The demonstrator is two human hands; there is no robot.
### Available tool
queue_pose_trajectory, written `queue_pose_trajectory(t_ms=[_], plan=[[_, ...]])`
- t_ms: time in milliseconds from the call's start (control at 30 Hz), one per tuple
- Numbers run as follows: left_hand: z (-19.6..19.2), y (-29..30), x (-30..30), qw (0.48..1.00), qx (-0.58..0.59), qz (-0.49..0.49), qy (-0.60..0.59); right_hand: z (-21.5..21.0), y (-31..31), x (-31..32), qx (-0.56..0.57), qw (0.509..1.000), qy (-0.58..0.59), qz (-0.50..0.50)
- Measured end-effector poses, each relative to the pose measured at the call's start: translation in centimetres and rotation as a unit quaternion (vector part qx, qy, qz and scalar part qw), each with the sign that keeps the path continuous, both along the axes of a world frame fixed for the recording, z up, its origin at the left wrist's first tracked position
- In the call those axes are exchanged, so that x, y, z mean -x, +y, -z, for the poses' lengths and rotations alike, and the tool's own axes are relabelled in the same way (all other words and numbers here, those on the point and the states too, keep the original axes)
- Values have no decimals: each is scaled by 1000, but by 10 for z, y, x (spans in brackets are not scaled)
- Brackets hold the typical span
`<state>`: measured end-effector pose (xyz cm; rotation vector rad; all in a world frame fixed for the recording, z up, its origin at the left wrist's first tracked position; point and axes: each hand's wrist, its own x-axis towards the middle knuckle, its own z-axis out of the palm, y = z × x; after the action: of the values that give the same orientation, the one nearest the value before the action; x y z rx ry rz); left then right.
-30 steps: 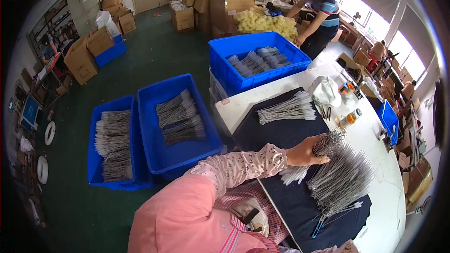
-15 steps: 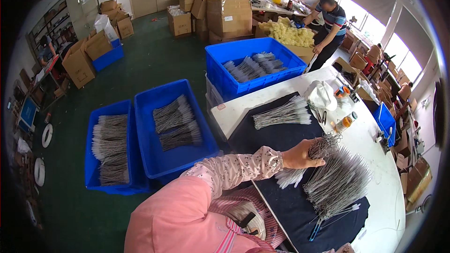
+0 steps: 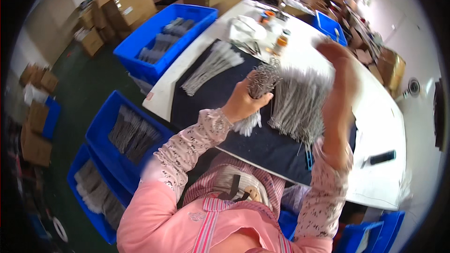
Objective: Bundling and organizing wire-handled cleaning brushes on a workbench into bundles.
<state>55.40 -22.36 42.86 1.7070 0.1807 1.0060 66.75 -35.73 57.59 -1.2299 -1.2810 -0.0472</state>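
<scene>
My left hand [image 3: 244, 94] is closed round a bundle of thin wire-handled tube brushes [image 3: 264, 80]. Their looped wire ends stick up above the fist, and the white bristle tips [image 3: 248, 124] hang below it. Just right of it a large pile of the same brushes [image 3: 300, 105] lies on a dark cloth [image 3: 276, 159], bristles at the far side. My right hand [image 3: 333, 56] is raised near the pile's far right edge, and motion smears its fingers. Further left, a smaller bundle of brushes [image 3: 213, 68] rests on the cloth.
On the white table [image 3: 375, 112] are a white cloth bag [image 3: 246, 29], an orange-labelled bottle [image 3: 281, 42], a blue-handled tool [image 3: 308, 157] and a black object [image 3: 383, 157]. Blue bins [image 3: 164, 42] holding brushes stand to the left. Behind is a carton [image 3: 213, 0] of yellow material.
The view has swung to the right. My right arm has come up into view over the table, beside the pile. My left hand still grips its bundle.
</scene>
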Motion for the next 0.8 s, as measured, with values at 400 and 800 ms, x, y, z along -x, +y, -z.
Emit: queue_pose_trajectory(t_ms=[400, 800], plan=[[7, 8, -26, 997, -75, 16, -21, 32, 84, -2, 245, 838, -486, -38], [15, 56, -32, 994, 71, 82, -5, 43, 113, -3, 309, 902, -303, 12]])
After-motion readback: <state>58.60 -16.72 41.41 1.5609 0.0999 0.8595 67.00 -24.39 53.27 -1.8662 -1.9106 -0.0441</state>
